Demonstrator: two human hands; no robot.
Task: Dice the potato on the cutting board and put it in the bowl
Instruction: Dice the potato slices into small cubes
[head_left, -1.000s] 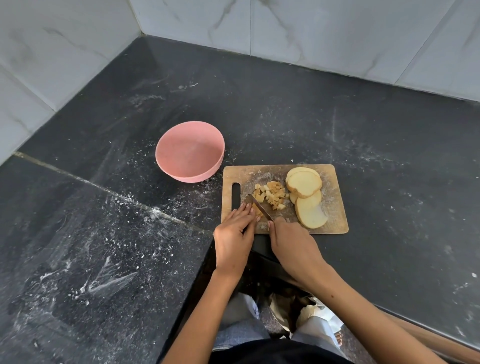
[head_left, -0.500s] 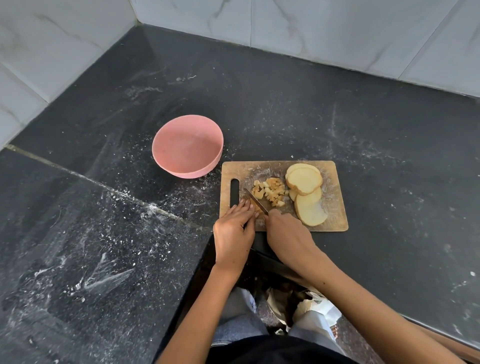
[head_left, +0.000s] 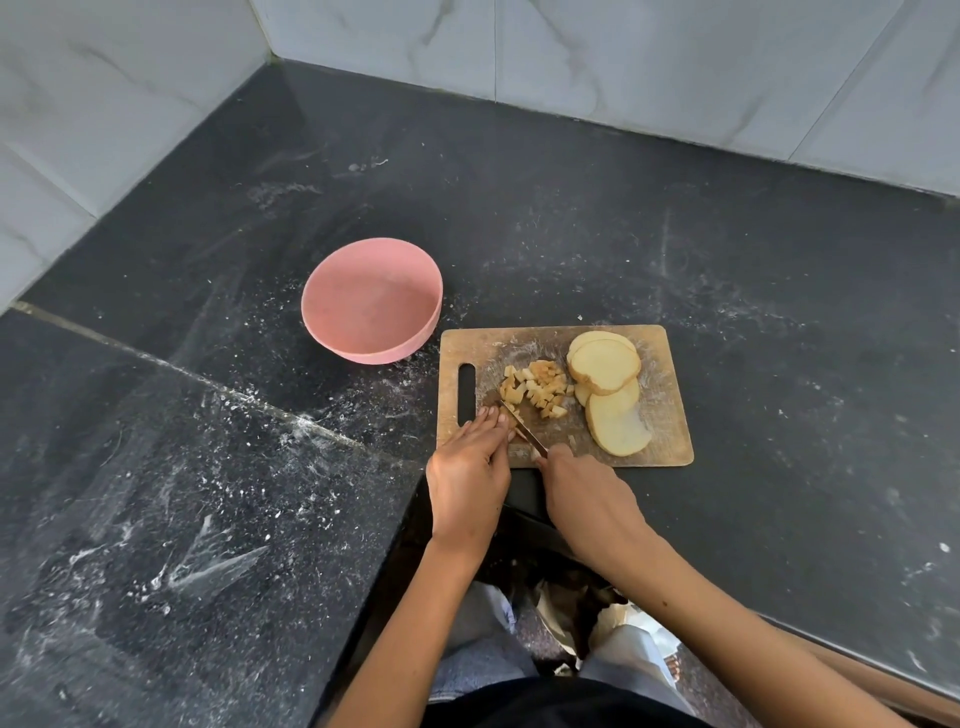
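Two hands work at the lower left corner of the wooden cutting board (head_left: 566, 395), which lies right of frame centre on the dark table (head_left: 571, 208). The left hand (head_left: 467, 467) presses its fingertips down on a small potato piece that is mostly hidden beneath them. The right hand (head_left: 587, 499) grips the handle of a knife (head_left: 524, 427), whose blade angles up-left, just beside the left fingertips. A pile of diced potato (head_left: 537, 389) sits mid-board, and several potato slices (head_left: 608, 387) overlap on the board's right half. The pink bowl (head_left: 372, 300) stands on the table just beside the board's upper left corner.
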